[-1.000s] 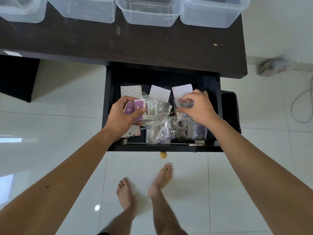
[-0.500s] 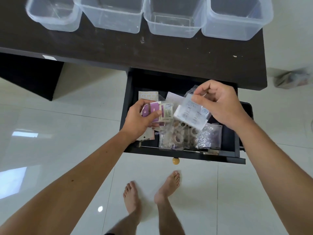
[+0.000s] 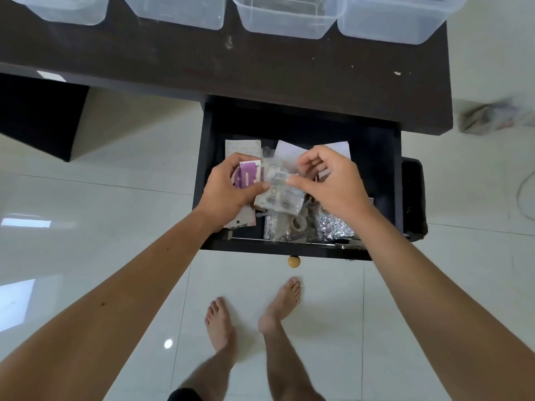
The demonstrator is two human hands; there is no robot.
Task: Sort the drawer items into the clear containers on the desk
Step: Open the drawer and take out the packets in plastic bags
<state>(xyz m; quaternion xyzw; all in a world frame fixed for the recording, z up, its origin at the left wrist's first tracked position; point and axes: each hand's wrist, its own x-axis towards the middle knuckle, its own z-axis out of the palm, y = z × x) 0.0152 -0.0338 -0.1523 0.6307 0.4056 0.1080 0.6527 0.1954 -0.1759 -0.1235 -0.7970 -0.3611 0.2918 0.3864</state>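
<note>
The black drawer (image 3: pixel 207 169) stands pulled open under the dark desk (image 3: pixel 202 70). My left hand (image 3: pixel 228 195) grips a stack of small packets, a purple card (image 3: pixel 246 176) on top. My right hand (image 3: pixel 330 180) pinches a clear plastic packet (image 3: pixel 282 195) with small round parts, pressing it against the stack in my left hand. Below the hands lie tape rolls (image 3: pixel 298 224), a silvery bag (image 3: pixel 333 227) and white cards (image 3: pixel 241 146). Several clear containers (image 3: pixel 283 21) stand in a row at the desk's far edge.
A round wooden knob (image 3: pixel 293 261) sticks out of the drawer front. My bare feet (image 3: pixel 252 314) stand on the glossy white tiled floor. A crumpled cloth (image 3: pixel 489 117) lies on the floor at the right, near a cable (image 3: pixel 524 195).
My right hand has come down and left with the clear packet, from above the drawer's right side to the stack in my left hand. The left hand has stayed over the drawer.
</note>
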